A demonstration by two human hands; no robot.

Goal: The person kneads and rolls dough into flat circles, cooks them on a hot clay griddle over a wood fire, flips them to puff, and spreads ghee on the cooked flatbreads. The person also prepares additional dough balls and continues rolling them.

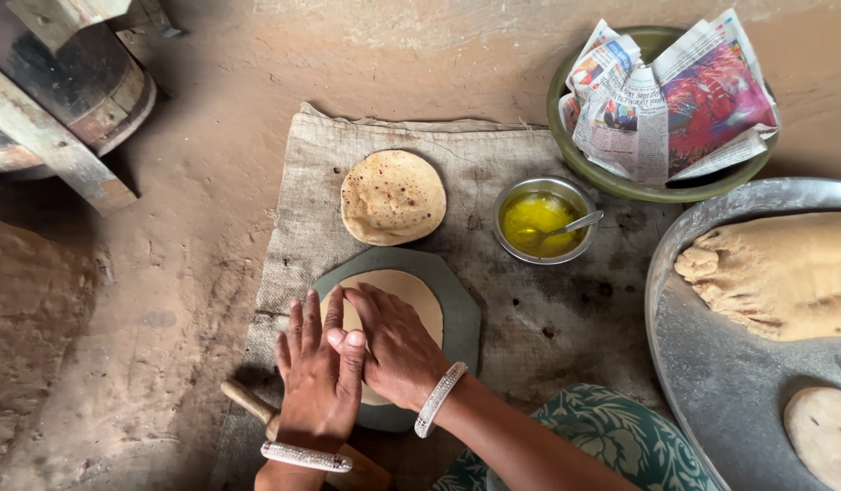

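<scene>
Dough disc (411, 295) flat under both hands' (361, 364) open grip, on board (461, 318).

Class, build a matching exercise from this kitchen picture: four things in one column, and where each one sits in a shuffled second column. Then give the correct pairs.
Things
1. cooked flatbread
2. spoon
3. newspaper
4. raw dough disc

Places
A. in the green bowl
B. on the grey rolling board, under both hands
C. in the small steel bowl of yellow fat
D. straight on the sackcloth

Pairs: 1-D, 2-C, 3-A, 4-B
</scene>
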